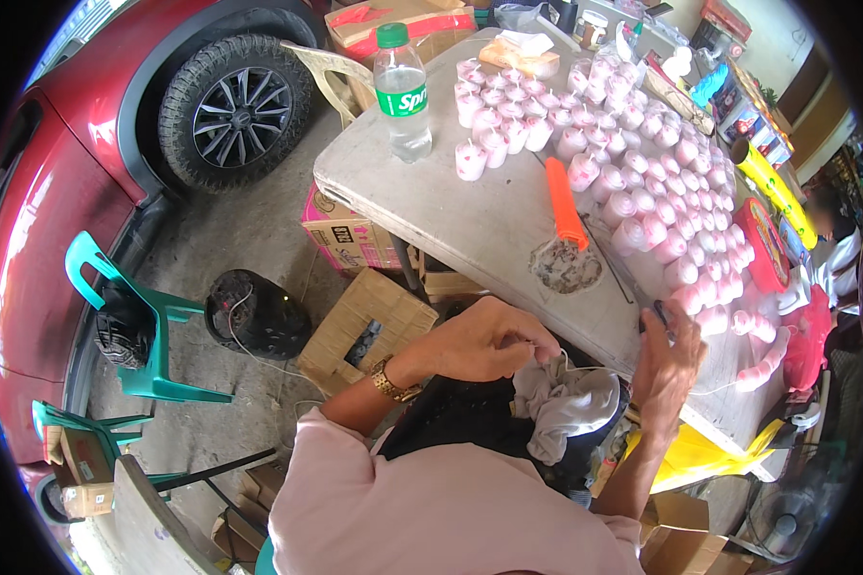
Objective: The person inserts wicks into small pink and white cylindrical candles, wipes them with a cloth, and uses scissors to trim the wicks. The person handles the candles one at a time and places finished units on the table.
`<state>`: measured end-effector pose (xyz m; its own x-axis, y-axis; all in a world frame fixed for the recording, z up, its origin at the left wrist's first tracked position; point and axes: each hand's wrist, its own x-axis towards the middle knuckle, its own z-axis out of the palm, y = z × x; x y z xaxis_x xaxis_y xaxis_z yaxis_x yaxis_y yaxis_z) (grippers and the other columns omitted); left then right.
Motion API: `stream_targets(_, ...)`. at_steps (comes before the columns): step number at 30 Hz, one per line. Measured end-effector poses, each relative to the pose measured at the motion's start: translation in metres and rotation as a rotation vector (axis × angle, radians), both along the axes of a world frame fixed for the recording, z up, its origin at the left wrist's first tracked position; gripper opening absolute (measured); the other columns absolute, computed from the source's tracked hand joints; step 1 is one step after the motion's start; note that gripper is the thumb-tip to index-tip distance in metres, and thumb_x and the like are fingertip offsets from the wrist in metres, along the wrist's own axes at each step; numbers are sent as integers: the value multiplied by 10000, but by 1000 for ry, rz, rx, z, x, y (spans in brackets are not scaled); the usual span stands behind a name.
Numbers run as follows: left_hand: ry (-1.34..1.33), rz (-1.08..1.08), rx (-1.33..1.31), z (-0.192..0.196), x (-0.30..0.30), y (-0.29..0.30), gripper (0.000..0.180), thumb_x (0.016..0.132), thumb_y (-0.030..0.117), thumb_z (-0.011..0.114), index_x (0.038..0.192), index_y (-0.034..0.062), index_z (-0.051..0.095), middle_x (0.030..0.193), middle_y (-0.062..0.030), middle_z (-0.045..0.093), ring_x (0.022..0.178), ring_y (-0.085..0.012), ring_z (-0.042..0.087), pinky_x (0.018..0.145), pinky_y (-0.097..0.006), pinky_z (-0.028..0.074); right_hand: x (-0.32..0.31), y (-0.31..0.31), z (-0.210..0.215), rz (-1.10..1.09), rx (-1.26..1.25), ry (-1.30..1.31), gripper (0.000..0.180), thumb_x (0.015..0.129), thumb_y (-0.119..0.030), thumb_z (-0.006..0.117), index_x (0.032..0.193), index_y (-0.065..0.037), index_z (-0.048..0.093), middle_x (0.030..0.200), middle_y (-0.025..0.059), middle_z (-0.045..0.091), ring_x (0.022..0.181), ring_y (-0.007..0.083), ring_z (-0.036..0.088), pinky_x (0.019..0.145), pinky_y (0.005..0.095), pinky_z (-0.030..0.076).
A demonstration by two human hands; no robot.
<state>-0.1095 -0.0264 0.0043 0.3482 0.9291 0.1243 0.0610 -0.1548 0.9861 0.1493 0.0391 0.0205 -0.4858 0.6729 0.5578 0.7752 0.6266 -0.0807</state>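
Observation:
My left hand [504, 343], with a gold watch [394, 380] at the wrist, is closed in a pinch on a thin white cord [590, 369]. The cord runs across my lap toward my right hand [669, 359]. Fingers of that hand curl round a small dark tool [660, 312] at the table edge; its kind is too small to make out. A grey cloth [568, 412] lies on my lap, under the cord. Many pale pink candles [633, 177] stand packed on the table, past my right hand. An orange strip [566, 203] and thin dark rods [612, 259] lie nearer.
The white table [451, 206] carries a clear bottle [402, 96] with a green cap at its left corner. Below stand an opened cardboard box [369, 321] and a black bucket [257, 311]. A green chair [153, 331] and a red car [58, 182] are left. A yellow bag [705, 450] hangs right.

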Motion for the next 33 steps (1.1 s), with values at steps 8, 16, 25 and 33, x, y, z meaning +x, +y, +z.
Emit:
stream_targets(8,201,94,427,12,13,10,247,746,23,538,961,11,660,825,-118,647,574,-263,603,571,-359,488,-35,-59,-25,245,-926,749,328,857,85,559,1165,-2,629,854,64,648,660,91,568,582,221,457)
stream_targets(16,665,549,844,-3,-28,75,479,671,-54,555,1135,53,603,1127,-127,475,1045,-309,545,927,-416,459,-26,-55,-32,202,-856,800,168,870,59,574,999,1,665,756,35,626,614,88,552,569,223,441)
stream_targets(25,1276,463,1173,-11,-86,153,149,799,112,581,935,96,639,1199,-62,552,1237,-239,483,1144,-606,187,-27,-65,-29,153,-787,721,172,823,88,589,950,6,669,778,78,653,667,136,613,608,243,467)
stream_targets(33,1403,484,1184,-17,-111,184,86,801,119,590,844,119,664,1374,10,492,1334,-184,411,1129,-676,128,-26,-70,-34,181,-803,710,168,827,84,585,945,2,671,770,75,650,663,148,622,598,252,468)
